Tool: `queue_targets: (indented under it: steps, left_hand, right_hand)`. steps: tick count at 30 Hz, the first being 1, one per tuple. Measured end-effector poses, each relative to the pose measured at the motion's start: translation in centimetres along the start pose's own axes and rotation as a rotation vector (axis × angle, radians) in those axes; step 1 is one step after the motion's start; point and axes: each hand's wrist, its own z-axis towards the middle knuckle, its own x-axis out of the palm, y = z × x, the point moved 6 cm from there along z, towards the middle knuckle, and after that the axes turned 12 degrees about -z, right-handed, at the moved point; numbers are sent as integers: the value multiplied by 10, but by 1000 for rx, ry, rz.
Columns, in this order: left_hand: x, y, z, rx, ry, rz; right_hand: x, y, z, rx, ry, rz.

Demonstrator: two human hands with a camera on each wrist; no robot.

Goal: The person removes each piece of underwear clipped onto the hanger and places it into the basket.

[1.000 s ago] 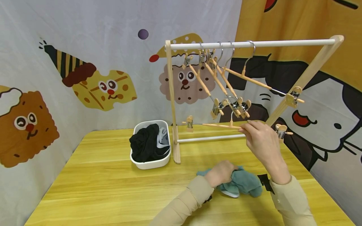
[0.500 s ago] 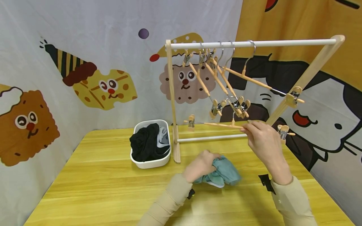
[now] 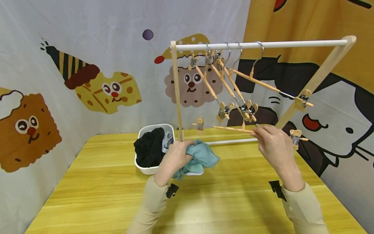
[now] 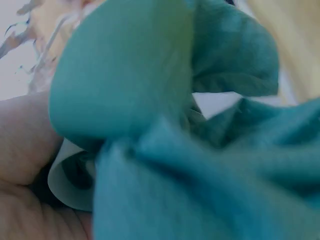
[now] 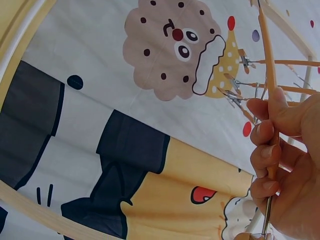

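Note:
My left hand (image 3: 174,159) grips a bunched teal cloth garment (image 3: 201,154) above the table, just right of the white basket (image 3: 150,171). In the left wrist view, the teal fabric fills most of the picture and the palm edge shows at left. A clip hanger (image 3: 228,128) with an orange bar is held level in my right hand (image 3: 274,148), in front of the rack. The right wrist view shows the fingers and thumb curled round that bar. A clip sits at each end of it.
Several clip hangers (image 3: 225,81) hang from the white rail (image 3: 292,43) of a wooden rack. Black clothes (image 3: 149,148) and a grey piece (image 3: 167,140) lie in the basket. Behind the wooden table (image 3: 96,195) hangs a printed curtain (image 3: 117,32).
My left hand has lifted the teal garment off the right side of the table and carried it left, toward the basket. The right hand with the hanger has shifted slightly right.

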Motion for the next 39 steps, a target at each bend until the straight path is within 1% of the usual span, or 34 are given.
queue_targets:
  steps: [5,7,9,13,17,20,24,28,29,32,36,37,39]
  left_hand:
    - [-47,12,-9,-71,-161,62]
    - [-63,18,-11,-93,-220,70]
    - [-76,26,-13,-122,-274,59]
    - [-95,45,-11,-194,-367,34]
    - [-106,63,-6,-261,-442,18]
    - [-108,76,0,-297,-483,2]
    - [-105,93,7,-334,-527,-7]
    - [-94,111,14,-379,-525,-8]
    - [-90,115,16,-395,-510,-8]
    - [-76,127,19,-447,-424,-22]
    - [-61,136,19,-525,-301,-35]
    - [-59,136,19,-544,-287,-33]
    - [-59,134,20,-561,-274,-14]
  right_hand:
    - [0,-2,-1,10,4,1]
    - [0,-2,-1,11,5,2]
    - [1,-3,-1,10,6,2]
    - [1,-3,-2,16,12,1]
    - [1,-4,-2,22,20,-2]
    - [2,-5,-2,27,27,-3]
    - [2,-5,-2,37,38,-4]
    - [2,-5,-2,39,41,-7]
    - [2,-5,-2,39,40,-7]
    - [2,-6,-3,38,38,-10]
    - [2,-7,-3,39,37,-24]
    - [2,-8,-3,40,36,-30]
    - [1,-9,-3,42,34,-40]
